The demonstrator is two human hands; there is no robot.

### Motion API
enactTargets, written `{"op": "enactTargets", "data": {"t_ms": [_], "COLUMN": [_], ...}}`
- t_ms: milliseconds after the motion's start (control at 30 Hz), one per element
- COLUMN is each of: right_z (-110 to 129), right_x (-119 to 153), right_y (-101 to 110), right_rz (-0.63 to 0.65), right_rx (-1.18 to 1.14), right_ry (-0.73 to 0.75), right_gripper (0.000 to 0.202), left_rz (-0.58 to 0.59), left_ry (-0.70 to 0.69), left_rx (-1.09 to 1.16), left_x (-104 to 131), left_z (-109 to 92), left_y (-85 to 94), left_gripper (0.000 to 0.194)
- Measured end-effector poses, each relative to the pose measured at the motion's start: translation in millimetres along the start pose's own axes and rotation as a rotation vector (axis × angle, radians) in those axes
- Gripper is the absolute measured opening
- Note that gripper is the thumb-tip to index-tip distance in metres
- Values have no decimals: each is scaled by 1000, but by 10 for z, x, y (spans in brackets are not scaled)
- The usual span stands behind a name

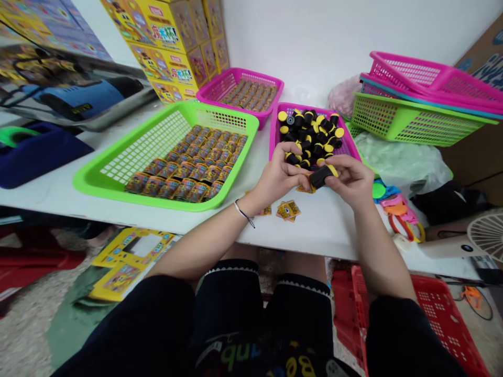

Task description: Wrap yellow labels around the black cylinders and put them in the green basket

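My right hand (351,180) grips a small black cylinder (319,177) with a yellow end, held tilted above the table's front part. At the cylinder's left end, my left hand (280,175) has its thumb and index finger closed. A small printed card (307,189) shows right below that thumb; whether it is pinched or lies on the table I cannot tell. Nearer the front edge lies a little pile of printed cards (288,210), with more cards (266,211) partly behind my left wrist. Just beyond my hands, a pink basket (351,144) holds many loose black-and-yellow cylinders (310,133).
A green basket (88,175) with rows of wrapped cylinders (188,167) stands left. Behind it are another filled pink basket (261,78) and stacked yellow boxes (173,47). On the right are stacked baskets (416,118), a plastic bag (404,162) and a fan (485,233).
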State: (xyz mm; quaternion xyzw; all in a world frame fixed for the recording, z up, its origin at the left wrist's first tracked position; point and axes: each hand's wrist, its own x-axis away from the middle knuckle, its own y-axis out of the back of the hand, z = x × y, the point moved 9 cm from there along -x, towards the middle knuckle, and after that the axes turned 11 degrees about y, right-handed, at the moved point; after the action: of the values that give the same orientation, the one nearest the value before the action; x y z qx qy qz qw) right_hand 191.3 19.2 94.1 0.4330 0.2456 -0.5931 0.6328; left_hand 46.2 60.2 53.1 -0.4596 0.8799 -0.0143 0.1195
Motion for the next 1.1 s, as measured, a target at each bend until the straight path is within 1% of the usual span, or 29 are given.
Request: {"op": "enactTargets", "data": {"t_ms": [133, 233, 300, 400, 500, 600, 700, 767, 833, 967, 1000, 1100], "right_z": [-23, -16, -5, -14, -34, -75, -80, -37, 8, 14, 6, -10], "right_x": [-17, -21, -25, -28, -23, -12, -10, -22, -34, -22, -13, 7], "right_y": [39, 48, 57, 57, 37, 18, -13, -54, -98, -176, -183, -124], "right_rz": [16, 20, 23, 53, 90, 119, 163, 202, 214, 141, 112, -6], "right_rx": [154, 144, 138, 157, 132, 113, 148, 229, 329, 435, 448, 472], "right_ry": [-21, -14, -8, -24, -42, -87, -117, -92, -62, -86, -100, -146], "right_gripper": [39, 36, 35, 33, 31, 32, 31, 29, 28, 34, 35, 35], "left_rz": [-58, -94, -113, -134, -144, -174, -225, -221, -208, -179, -166, -135], "left_ry": [-41, -84, -126, -246, -392, -455, -469, -475, -466, -417, -410, -359], "left_rx": [28, 18, -9, -116, -293, -451, -584, -673, -749, -789, -770, -688], "left_x": [29, 61, 79, 95, 114, 124, 150, 174, 191, 184, 178, 133], "left_z": [-60, -107, -127, -150, -158, -136, -139, -141, -129, -115, -125, -154], "left_y": [29, 32, 36, 46, 35, 33, 34, -3, -41, -73, -76, -52], "left_gripper": [63, 70, 71, 70, 67, 65, 61, 53, 45, 37, 39, 56]}}
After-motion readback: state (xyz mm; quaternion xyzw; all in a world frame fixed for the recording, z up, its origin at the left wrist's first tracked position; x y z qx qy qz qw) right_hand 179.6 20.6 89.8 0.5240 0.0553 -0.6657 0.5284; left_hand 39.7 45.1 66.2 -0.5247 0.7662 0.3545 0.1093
